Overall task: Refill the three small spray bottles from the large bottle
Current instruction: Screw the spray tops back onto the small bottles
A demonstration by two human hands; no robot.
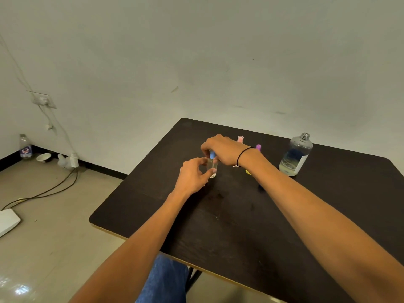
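Observation:
A small clear spray bottle with a blue top (212, 166) stands on the dark table (229, 226). My left hand (193, 176) grips its body. My right hand (223, 149) is closed over its blue top from above. Behind my right wrist stand a pink-topped small bottle (240, 139) and a purple-topped one (258, 147), both partly hidden. The large clear bottle (296, 155) stands uncapped at the right, about a third full of pale liquid. A yellow object (248, 171) and a dark blue one (261, 186) peek out under my right forearm.
The table's far edge lies close to the wall. On the floor at left are a plastic bottle (25, 147), a white bowl (43, 157), cables (54, 189) and a white flat object (7, 221). My jeans-clad leg (164, 281) shows below the table's near edge.

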